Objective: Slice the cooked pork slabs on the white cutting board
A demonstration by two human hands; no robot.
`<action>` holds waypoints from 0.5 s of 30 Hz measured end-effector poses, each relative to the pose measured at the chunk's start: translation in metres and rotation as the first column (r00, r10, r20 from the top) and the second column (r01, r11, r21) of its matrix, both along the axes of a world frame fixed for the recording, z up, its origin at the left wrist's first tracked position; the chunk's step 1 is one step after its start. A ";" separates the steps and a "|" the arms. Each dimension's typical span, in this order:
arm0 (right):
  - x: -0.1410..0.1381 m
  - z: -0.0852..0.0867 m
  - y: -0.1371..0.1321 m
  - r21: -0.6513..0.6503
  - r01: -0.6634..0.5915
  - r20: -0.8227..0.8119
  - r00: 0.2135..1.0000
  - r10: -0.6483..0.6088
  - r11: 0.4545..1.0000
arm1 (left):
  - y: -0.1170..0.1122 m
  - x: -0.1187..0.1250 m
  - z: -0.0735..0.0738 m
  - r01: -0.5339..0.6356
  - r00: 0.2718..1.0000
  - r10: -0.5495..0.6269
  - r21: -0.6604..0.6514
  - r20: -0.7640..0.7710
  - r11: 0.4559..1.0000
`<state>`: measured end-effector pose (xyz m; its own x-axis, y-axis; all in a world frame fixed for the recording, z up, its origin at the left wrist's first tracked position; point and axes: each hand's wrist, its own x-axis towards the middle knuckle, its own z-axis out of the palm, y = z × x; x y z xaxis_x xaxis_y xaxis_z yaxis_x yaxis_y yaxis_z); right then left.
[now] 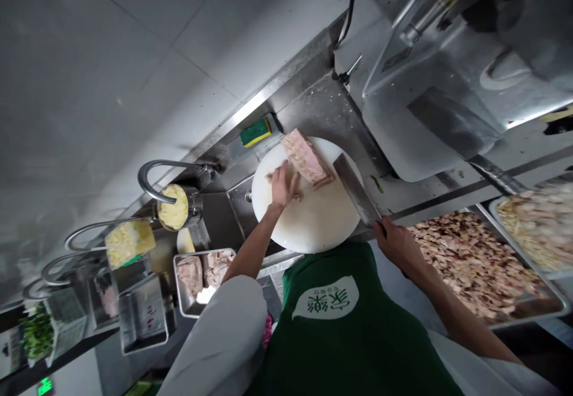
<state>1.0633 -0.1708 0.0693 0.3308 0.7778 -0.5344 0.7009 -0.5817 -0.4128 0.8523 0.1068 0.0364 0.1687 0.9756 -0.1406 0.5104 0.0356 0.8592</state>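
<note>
The left hand is being held low over the board, fingers parted and thumb set apart; whether the palm is being pressed to the surface cannot be told. Small scraps are being shown on both sides of this hand. The meat, a long pale block, is being supported on the board just ahead and to the right of the left hand, its far end being extended past the rim. The cleaver is being gripped by the handle in the right hand, the fingers being wrapped around it; its blade is being directed forward and leftward from that hand, over the board's edge and apart from the meat. Ahead and to the left of the left hand, a sponge is being displayed beyond the board; farther left, a curved tap is being seen. Chopped food is being contained in a tray to the right of the right hand.
</note>
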 end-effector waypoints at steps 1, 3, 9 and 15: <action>0.001 -0.001 0.000 0.010 0.002 0.002 1.000 -0.002 1.000 | -0.008 -0.020 0.002 0.153 0.983 -0.148 0.041 -0.112 0.987; 0.005 0.000 -0.004 0.043 -0.004 0.009 1.000 0.004 0.999 | -0.025 -0.058 0.000 0.361 0.895 -0.323 0.075 -0.307 0.930; 0.014 0.018 -0.030 0.223 -0.133 0.107 0.988 0.111 0.966 | -0.079 -0.117 -0.022 0.498 0.724 -0.349 0.100 -0.596 0.862; -0.011 0.027 -0.002 0.053 -0.502 0.068 0.864 0.499 0.863 | -0.116 -0.122 -0.022 0.436 0.809 -0.241 0.272 -0.536 0.858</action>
